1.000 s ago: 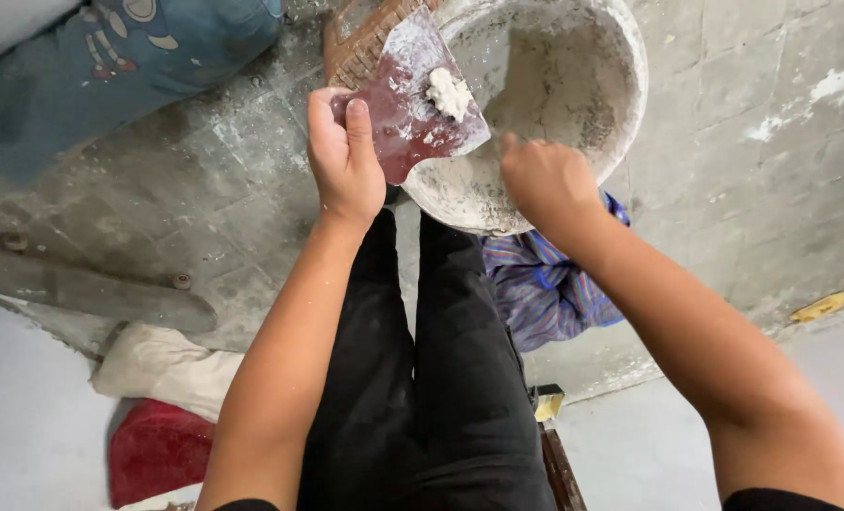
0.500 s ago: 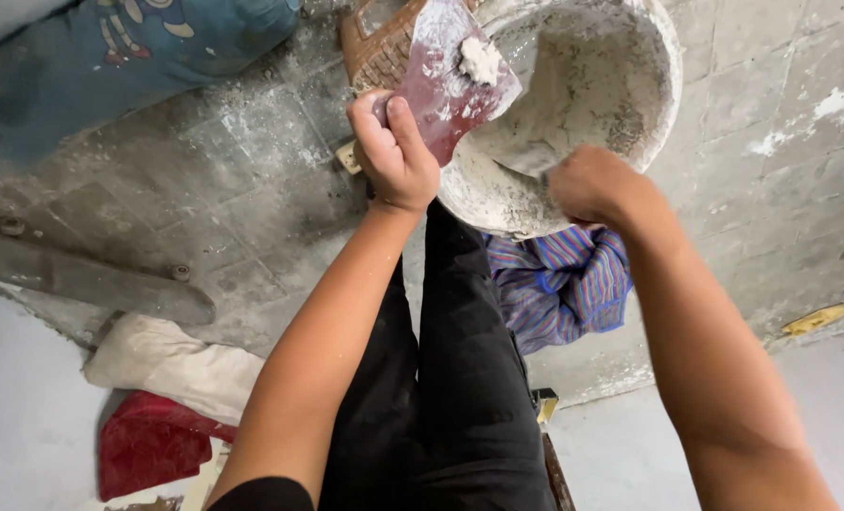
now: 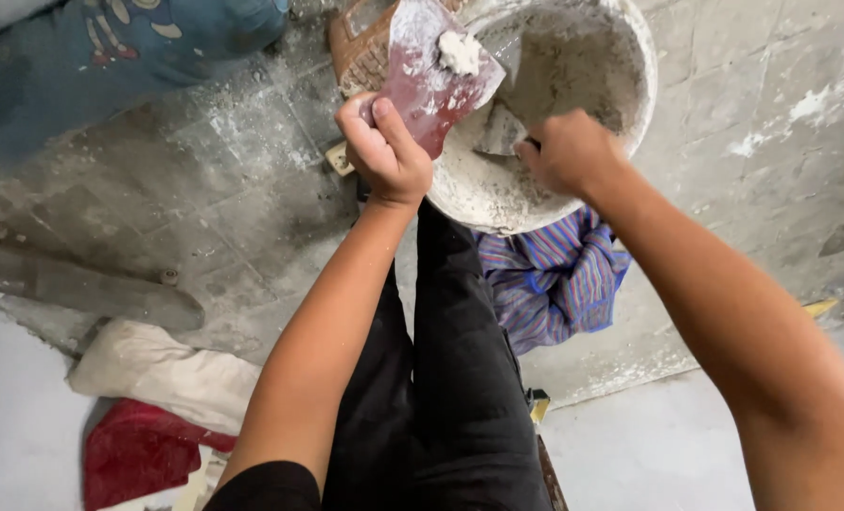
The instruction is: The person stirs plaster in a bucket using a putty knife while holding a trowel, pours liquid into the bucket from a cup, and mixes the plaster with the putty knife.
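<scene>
Left hand (image 3: 384, 151) is closed on a red plastic scraper (image 3: 431, 80), w/ a lump of white putty (image 3: 460, 52) near its top edge, held over the rim of the white bucket (image 3: 630, 57). Right hand (image 3: 569, 151) grips a putty knife (image 3: 502, 128), blade inside the bucket. Striped cloth (image 3: 554, 279) lies just below the bucket.

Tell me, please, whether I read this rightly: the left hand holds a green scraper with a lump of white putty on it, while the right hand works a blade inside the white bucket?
Not quite: the head view shows the scraper in the left hand is dark red, not green. The rest holds: white putty sits on it, and the right hand works a blade inside the white bucket.
</scene>
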